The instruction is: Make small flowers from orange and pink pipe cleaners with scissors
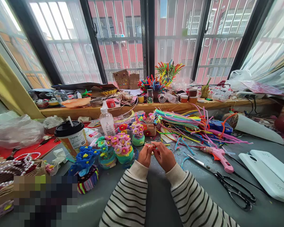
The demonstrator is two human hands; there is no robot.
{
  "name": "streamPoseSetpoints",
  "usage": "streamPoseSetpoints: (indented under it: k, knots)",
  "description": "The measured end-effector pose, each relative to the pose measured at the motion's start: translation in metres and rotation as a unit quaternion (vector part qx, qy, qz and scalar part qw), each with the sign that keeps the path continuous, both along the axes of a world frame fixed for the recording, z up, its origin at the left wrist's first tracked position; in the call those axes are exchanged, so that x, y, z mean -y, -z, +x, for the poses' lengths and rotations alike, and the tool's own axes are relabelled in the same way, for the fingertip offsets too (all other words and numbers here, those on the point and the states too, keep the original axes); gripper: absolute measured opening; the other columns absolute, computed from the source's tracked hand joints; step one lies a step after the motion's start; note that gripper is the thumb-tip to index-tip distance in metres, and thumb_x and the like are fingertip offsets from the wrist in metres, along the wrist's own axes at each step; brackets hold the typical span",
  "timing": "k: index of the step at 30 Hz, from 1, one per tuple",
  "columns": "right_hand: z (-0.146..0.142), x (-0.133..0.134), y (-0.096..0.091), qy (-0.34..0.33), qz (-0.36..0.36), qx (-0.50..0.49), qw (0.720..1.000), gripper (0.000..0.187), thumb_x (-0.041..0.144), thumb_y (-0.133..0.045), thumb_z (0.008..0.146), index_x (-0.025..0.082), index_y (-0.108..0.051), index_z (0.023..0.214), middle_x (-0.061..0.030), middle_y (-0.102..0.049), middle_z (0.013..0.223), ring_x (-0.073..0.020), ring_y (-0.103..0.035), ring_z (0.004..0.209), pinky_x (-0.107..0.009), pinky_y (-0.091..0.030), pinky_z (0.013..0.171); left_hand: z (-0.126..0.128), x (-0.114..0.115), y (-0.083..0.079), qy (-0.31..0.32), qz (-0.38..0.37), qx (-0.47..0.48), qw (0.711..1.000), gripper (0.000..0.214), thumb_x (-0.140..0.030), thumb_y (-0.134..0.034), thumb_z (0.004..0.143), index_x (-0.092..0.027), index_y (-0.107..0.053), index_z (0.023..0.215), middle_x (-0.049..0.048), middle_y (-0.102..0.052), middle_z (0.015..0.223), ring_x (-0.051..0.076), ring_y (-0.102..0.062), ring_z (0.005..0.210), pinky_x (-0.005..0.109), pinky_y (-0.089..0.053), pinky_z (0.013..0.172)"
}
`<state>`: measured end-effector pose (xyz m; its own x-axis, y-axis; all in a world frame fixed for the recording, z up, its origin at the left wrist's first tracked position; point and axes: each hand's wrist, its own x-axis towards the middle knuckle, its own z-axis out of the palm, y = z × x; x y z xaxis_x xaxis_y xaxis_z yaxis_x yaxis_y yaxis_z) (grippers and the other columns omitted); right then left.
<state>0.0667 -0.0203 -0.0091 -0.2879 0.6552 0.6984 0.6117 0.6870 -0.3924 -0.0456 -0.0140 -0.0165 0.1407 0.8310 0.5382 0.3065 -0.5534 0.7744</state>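
Note:
My left hand [145, 155] and my right hand [165, 156] meet over the grey table, fingertips pinched together. Between them is something small and pale pinkish, mostly hidden by the fingers; its kind cannot be made out. Just left of my left hand stands a green pot of pink fuzzy flowers [122, 144]. Behind it is a smaller green pot [138, 140] with pink flowers. A blue-flowered pot [84, 167] sits nearer on the left. To the right of my right hand lie black-handled scissors [223, 181], blades partly apart, and a pink hot glue gun [220, 156].
A heap of coloured pipe cleaners [182, 119] covers the table's back right. White plastic devices [268, 173] lie at the far right. On the left are a lidded drink cup [72, 138], a clear bottle [107, 121] and pearl strings [14, 167]. Jars and supplies crowd the wooden sill [123, 110].

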Motion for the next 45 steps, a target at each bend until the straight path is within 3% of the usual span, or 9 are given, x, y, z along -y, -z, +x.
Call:
streamPoseSetpoints:
  k: [5, 10, 17, 23, 29, 35, 45]
  knots:
    - [0.003, -0.003, 0.007, 0.026, 0.034, 0.056, 0.998, 0.032, 0.023, -0.026, 0.081, 0.012, -0.043, 0.106, -0.0072, -0.057, 0.094, -0.0125, -0.055, 0.075, -0.02, -0.041, 0.062, 0.0, 0.001, -0.001, 0.017, 0.017, -0.011, 1.0, 0.026, -0.028, -0.027, 0.078, -0.012, -0.047, 0.082, 0.0077, -0.051, 0.079, 0.013, -0.047, 0.075, 0.027, -0.038, 0.069]
    - [0.002, 0.0, 0.007, 0.076, 0.02, 0.124, 0.989, 0.036, 0.026, -0.024, 0.082, 0.013, -0.036, 0.113, -0.0043, -0.063, 0.072, -0.0116, -0.056, 0.053, -0.02, -0.036, 0.047, 0.0, 0.001, -0.001, -0.019, 0.014, -0.039, 0.999, 0.027, -0.029, -0.026, 0.077, -0.012, -0.047, 0.078, 0.0075, -0.051, 0.073, 0.014, -0.047, 0.07, 0.027, -0.039, 0.067]
    - [0.003, 0.002, 0.003, 0.079, 0.022, 0.166, 0.983, 0.039, 0.023, -0.028, 0.08, 0.02, -0.027, 0.119, 0.0007, -0.06, 0.057, -0.0094, -0.052, 0.047, -0.018, -0.031, 0.044, -0.002, -0.001, 0.001, -0.058, 0.027, -0.106, 0.992, 0.031, -0.03, -0.023, 0.077, -0.011, -0.048, 0.077, 0.0093, -0.053, 0.072, 0.016, -0.049, 0.071, 0.029, -0.04, 0.065]
    - [0.005, 0.003, 0.0, 0.021, 0.032, 0.183, 0.982, 0.041, 0.016, -0.031, 0.077, 0.024, -0.03, 0.117, -0.0003, -0.061, 0.068, -0.0089, -0.053, 0.056, -0.017, -0.033, 0.05, -0.004, -0.002, 0.003, -0.051, 0.044, -0.101, 0.993, 0.033, -0.033, -0.025, 0.076, -0.012, -0.05, 0.08, 0.0097, -0.055, 0.075, 0.016, -0.051, 0.073, 0.03, -0.041, 0.068]
    - [0.008, 0.007, -0.007, -0.028, -0.027, 0.148, 0.988, 0.05, 0.019, -0.039, 0.071, 0.021, -0.025, 0.119, 0.0016, -0.061, 0.065, -0.0088, -0.051, 0.048, -0.017, -0.033, 0.046, -0.008, -0.006, 0.007, -0.039, 0.055, -0.092, 0.994, 0.031, -0.032, -0.027, 0.076, -0.013, -0.051, 0.082, 0.0103, -0.056, 0.079, 0.017, -0.051, 0.078, 0.031, -0.04, 0.072]
    - [0.015, 0.003, -0.009, 0.0, -0.029, 0.158, 0.987, 0.036, 0.022, -0.034, 0.077, 0.027, -0.036, 0.113, 0.0003, -0.062, 0.073, -0.0102, -0.054, 0.056, -0.017, -0.035, 0.049, -0.011, -0.006, 0.006, -0.029, 0.068, -0.181, 0.981, 0.028, -0.027, -0.028, 0.077, -0.013, -0.052, 0.08, 0.0112, -0.056, 0.083, 0.017, -0.05, 0.084, 0.029, -0.04, 0.073]
    - [0.017, 0.001, -0.006, 0.036, -0.029, 0.208, 0.977, 0.033, 0.027, -0.033, 0.078, 0.023, -0.039, 0.11, -0.0031, -0.063, 0.076, -0.0138, -0.057, 0.06, -0.019, -0.036, 0.049, -0.01, 0.003, -0.003, -0.097, 0.103, -0.306, 0.941, 0.028, -0.026, -0.027, 0.077, -0.016, -0.052, 0.081, 0.0093, -0.057, 0.083, 0.017, -0.052, 0.078, 0.026, -0.04, 0.065]
